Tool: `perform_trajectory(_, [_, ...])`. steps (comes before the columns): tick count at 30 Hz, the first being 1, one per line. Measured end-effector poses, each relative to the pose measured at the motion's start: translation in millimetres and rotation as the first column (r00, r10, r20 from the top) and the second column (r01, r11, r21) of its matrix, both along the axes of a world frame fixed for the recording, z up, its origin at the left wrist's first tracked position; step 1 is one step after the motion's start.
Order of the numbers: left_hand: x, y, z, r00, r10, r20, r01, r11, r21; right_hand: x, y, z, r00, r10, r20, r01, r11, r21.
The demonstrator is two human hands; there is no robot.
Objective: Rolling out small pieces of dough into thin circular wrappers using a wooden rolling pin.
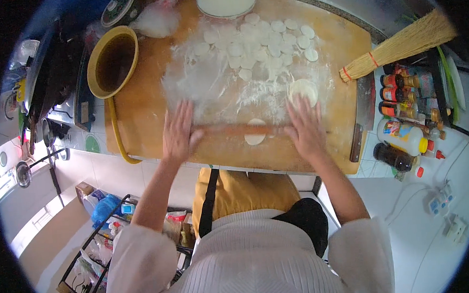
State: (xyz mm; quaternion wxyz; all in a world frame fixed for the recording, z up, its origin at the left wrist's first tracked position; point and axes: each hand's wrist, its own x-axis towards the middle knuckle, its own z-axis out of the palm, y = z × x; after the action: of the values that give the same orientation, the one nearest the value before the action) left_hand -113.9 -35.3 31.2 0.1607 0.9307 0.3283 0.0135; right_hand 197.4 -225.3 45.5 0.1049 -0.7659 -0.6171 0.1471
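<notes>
A wooden rolling pin (225,130), blurred, lies crosswise on a floured wooden board (146,127). Under its middle is a flat round dough wrapper (254,138). My left hand (179,133) rests palm down over the pin's left end, fingers stretched forward. Over the right end lies my right hand (307,124), also flat with fingers spread. Its fingertips overlap the near edge of larger rolled wrappers (303,90), which seem to be stacked. Farther back, many small flattened dough rounds (275,51) lie in loose flour (199,80).
A bowl of white flour (227,1) stands at the back. To the left is a yellow vessel (91,74) with a long handle. A knife (355,144) lies along the board's right edge, near a straw brush (396,50) and several sauce bottles (393,94). A power strip (440,201) sits lower right.
</notes>
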Motion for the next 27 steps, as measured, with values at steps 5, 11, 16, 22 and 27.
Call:
perform_trajectory(5, [-12,-6,1,0.996,-0.075,0.044,0.068,0.988,0.14,3,-18,-22,0.999,0.034,-0.031,-0.034,0.999,-0.002])
perform_trajectory(11, [-7,7,-5,0.998,0.057,0.031,-0.058,0.998,0.039,2,9,-7,0.991,0.083,0.101,-0.087,0.996,0.035])
perform_trajectory(16, [-15,-8,7,0.988,-0.022,-0.155,0.049,0.984,0.174,3,-15,-19,0.997,0.068,0.032,-0.07,0.996,0.056])
perform_trajectory(22, [-5,19,-14,1.0,0.018,-0.007,-0.017,0.998,0.065,11,13,-9,0.993,0.115,0.029,-0.117,0.991,0.065])
perform_trajectory(27, [-2,26,-4,0.998,0.053,0.039,-0.058,0.989,0.139,11,2,-27,0.993,0.057,0.1,-0.066,0.994,0.083])
